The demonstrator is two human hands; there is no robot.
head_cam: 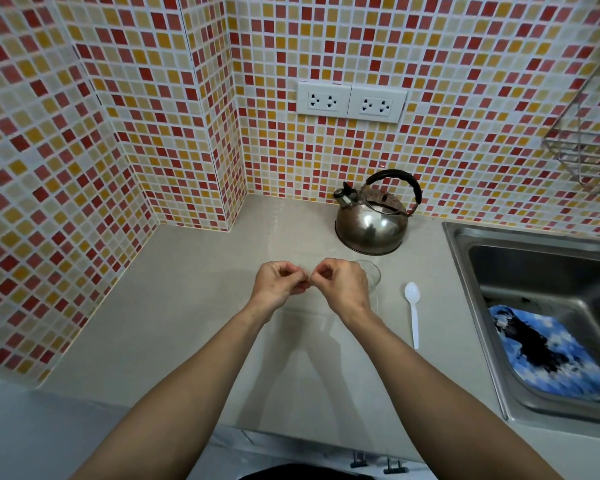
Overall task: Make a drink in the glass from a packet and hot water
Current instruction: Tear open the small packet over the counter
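My left hand [279,284] and my right hand [343,285] meet above the grey counter [187,306], fingertips pinched together on something small between them. It is almost wholly hidden by the fingers; it may be the packet. A clear glass [373,275] stands upright just behind my right hand, half covered by it. A steel kettle [371,223] with a black handle sits farther back near the wall. A white plastic spoon [413,315] lies on the counter right of the glass.
A steel sink [541,268] fills the right side, with a blue-and-black cloth [548,355] in its basin. A wire rack [589,133] hangs on the tiled wall at upper right. Two wall sockets [352,102] sit above the kettle.
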